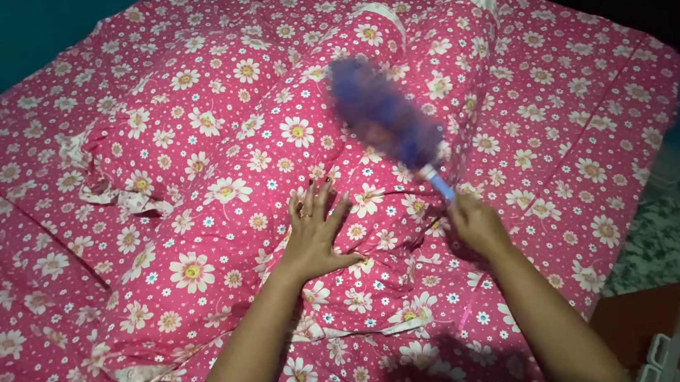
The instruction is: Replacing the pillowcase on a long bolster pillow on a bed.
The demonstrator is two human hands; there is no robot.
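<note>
Only blurred: blue duster (387,116) in right hand (476,221), left hand (315,235) flat on pillow (219,227)

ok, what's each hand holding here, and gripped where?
Right hand grips the blue duster by its handle's lower end. Left hand holds nothing; it lies flat, fingers spread, on the pink floral pillow.

Blue duster (387,116) over floral pillows (269,140)

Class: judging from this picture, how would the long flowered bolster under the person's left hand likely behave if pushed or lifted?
The bolster is a long rounded cylinder, so a sideways push would probably roll it. Its cover creases around the left hand, suggesting soft stuffing that dents. Lifted by one end, it would likely sag, and seems light for its bulk.
</note>
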